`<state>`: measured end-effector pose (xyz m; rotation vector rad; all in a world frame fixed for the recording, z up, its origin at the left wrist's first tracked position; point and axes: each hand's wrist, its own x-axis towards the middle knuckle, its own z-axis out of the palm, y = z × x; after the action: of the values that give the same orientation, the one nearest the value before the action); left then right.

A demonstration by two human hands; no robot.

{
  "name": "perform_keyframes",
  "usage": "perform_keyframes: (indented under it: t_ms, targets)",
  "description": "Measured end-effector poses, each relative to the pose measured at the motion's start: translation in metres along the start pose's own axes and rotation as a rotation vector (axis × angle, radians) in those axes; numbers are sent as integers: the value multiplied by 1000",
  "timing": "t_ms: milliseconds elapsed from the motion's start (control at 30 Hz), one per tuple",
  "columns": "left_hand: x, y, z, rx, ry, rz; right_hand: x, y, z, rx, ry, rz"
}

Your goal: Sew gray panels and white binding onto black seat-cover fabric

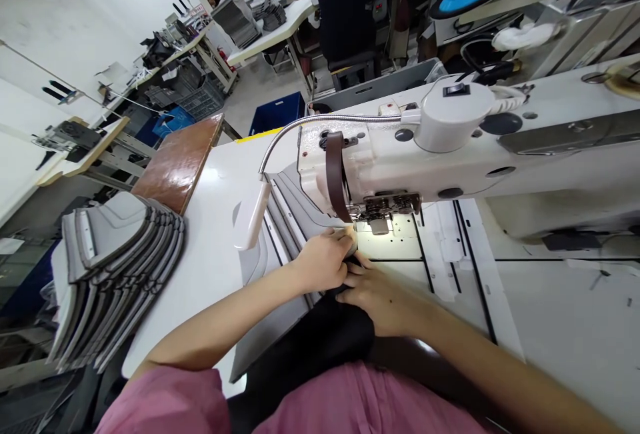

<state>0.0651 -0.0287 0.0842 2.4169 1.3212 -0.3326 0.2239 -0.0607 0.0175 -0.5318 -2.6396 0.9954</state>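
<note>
A grey padded panel with stitched curves and pale strips [260,254] lies on the white sewing table, under the head of a white sewing machine [370,167]. My left hand [323,262] is closed on the panel's edge just in front of the lit needle area; its fingertips are partly hidden. Close beside it, my right hand [383,297] has its fingers bent around a piece of black fabric [320,334] that joins the panel's near edge and hangs toward my lap. The fingers of both hands almost touch. The needle itself is hard to make out.
A tall stack of similar grey panels [120,254] stands at the left. A lamp on a bendable neck [253,217] reaches over the panel. Behind are a brown board [177,161], a blue crate [275,114] and a grey bin [375,84]. A person in dark clothes [340,7] is farther back.
</note>
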Motion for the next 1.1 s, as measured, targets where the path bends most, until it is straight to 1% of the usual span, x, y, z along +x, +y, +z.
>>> perform_keyframes:
  t_ms: [167,233,300,400,467,500,567,633,700,867,1033,1100]
  targets:
    - [15,-1,-6,78,19,-29,3,13,-6,-40,82,-33]
    - [21,-2,-5,120,15,-64,2,19,-8,-64,92,-35]
    - [21,-1,-4,148,6,-101,-1,21,-11,-89,93,-26]
    - [6,1,-5,217,44,-117,-11,16,-16,-119,77,-11]
    - [-10,4,-9,311,70,-174,-21,7,-19,-113,30,-13]
    - [-17,6,-12,351,58,-215,-26,2,-20,-107,-3,-20]
    - [-28,7,-18,376,-13,-255,-34,-7,-20,-103,-75,-36]
    - [-30,7,-21,343,-89,-215,-38,-12,-19,-125,-128,-45]
    - [-25,5,-20,302,-105,-175,-38,-12,-15,-160,-150,-46]
    - [-6,4,-10,203,-49,-165,-29,-3,1,-234,-144,-25]
    - [8,10,-3,116,-29,-187,-12,-2,12,-290,-68,28]
    - [14,11,2,88,1,-205,-2,-4,18,-337,-24,63]
